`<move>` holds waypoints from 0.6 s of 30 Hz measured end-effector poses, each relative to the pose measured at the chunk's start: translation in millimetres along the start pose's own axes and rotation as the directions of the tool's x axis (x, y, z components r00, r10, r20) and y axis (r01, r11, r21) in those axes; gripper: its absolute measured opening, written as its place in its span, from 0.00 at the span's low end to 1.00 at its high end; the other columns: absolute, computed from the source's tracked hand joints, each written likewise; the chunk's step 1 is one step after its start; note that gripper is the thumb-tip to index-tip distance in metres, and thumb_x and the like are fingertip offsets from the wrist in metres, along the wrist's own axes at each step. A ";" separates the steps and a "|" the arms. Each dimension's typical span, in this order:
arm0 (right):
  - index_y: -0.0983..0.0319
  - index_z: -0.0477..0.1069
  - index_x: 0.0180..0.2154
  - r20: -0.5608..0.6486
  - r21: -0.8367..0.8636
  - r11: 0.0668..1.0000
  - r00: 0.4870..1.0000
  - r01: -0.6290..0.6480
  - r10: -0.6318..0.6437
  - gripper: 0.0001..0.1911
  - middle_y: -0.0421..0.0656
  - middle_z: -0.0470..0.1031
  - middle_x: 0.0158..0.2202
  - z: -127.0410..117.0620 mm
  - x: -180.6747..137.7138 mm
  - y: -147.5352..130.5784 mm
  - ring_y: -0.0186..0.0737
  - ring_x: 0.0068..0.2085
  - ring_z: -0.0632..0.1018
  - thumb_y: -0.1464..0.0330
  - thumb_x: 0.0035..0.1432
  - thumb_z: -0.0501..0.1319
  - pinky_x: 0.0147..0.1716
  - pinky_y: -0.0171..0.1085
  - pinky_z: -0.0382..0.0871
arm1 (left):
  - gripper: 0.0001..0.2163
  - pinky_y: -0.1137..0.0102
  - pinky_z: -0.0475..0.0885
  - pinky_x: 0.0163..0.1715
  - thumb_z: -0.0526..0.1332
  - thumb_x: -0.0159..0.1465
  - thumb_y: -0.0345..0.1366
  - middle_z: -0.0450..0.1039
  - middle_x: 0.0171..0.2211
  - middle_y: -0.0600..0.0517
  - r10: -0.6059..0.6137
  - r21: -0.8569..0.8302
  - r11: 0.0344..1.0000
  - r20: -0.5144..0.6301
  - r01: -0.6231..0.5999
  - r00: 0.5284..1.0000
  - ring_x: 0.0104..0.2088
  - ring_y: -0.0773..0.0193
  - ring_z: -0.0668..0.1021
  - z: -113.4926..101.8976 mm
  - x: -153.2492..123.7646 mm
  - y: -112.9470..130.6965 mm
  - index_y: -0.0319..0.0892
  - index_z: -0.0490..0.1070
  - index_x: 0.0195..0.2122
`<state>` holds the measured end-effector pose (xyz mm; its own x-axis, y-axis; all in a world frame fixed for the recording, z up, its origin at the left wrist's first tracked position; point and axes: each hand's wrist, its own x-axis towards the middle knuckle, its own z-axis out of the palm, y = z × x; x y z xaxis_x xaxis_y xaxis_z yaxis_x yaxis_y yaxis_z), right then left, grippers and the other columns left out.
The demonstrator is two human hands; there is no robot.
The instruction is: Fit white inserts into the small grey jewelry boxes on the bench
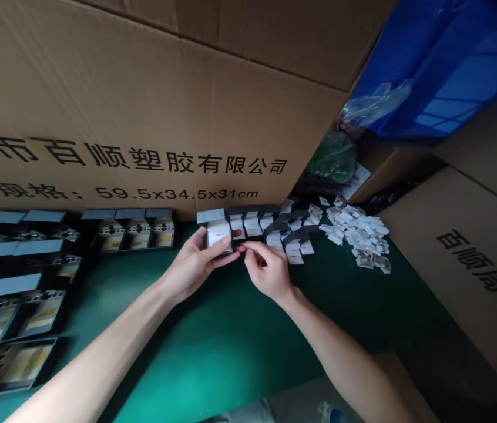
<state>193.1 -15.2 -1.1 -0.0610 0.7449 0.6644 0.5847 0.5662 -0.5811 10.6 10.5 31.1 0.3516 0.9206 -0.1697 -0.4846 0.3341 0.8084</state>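
Note:
My left hand [193, 261] is closed around a small dark box [219, 230] with its lid raised and a white insert inside; the thumb lies on the insert. Just to the right, my right hand [269, 269] is in a pinch, its fingertips close to my left fingertips. Whatever is between those fingertips is hidden. Behind my right hand stand several similar open boxes [252, 222] with white inserts, packed side by side. A loose pile of small white packets [356, 229] lies farther right on the green table [195, 358].
Rows of open black boxes with yellowish contents [39, 311] fill the table's left side, more [136, 232] along the back. A large printed carton [151, 106] walls off the rear. Another carton [464, 258] bounds the right, and a blue bin [455, 64] stands behind.

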 end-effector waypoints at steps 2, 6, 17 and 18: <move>0.60 0.78 0.41 0.009 -0.003 1.000 1.000 0.008 -0.008 0.11 0.42 0.84 0.34 0.2 -0.1 -0.3 0.34 0.27 0.79 0.72 0.66 0.56 0.28 0.33 0.75 | 0.13 0.62 0.82 0.51 0.74 0.59 0.30 0.83 0.46 0.44 -0.004 0.009 1.000 -0.042 0.005 0.999 0.44 0.56 0.86 0.1 1.4 0.3 0.39 0.73 0.42; 0.60 0.78 0.40 0.027 -0.012 1.000 0.999 0.025 -0.025 0.12 0.41 0.81 0.30 -0.3 0.5 -0.7 0.32 0.24 0.76 0.72 0.66 0.55 0.25 0.33 0.71 | 0.15 0.67 0.84 0.45 0.75 0.57 0.29 0.83 0.45 0.43 -0.004 0.023 1.000 -0.076 0.005 0.997 0.40 0.57 0.87 -0.3 3.8 2.1 0.38 0.72 0.42; 0.59 0.78 0.40 -0.041 -0.057 0.994 0.994 0.096 -0.099 0.12 0.39 0.79 0.26 -4.3 1.9 -2.8 0.32 0.21 0.73 0.72 0.65 0.55 0.22 0.33 0.68 | 0.13 0.69 0.85 0.41 0.75 0.56 0.30 0.84 0.43 0.41 -0.025 0.041 0.999 -0.082 0.029 0.996 0.40 0.52 0.87 -3.8 3.1 1.8 0.36 0.75 0.40; 0.59 0.78 0.40 -0.063 -0.076 0.991 0.991 0.110 -0.114 0.12 0.39 0.78 0.25 -6.1 2.6 -2.8 0.32 0.20 0.72 0.72 0.65 0.56 0.21 0.33 0.68 | 0.13 0.69 0.85 0.41 0.75 0.56 0.30 0.84 0.44 0.41 -0.015 0.042 0.999 -0.083 0.018 0.996 0.41 0.52 0.87 -4.6 3.9 1.3 0.37 0.75 0.40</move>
<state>196.2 -17.0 5.1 -0.0764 0.6515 0.7548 0.6340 0.6160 -0.4675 7.7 15.4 28.9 0.2914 0.9291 -0.2277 -0.4438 0.3421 0.8283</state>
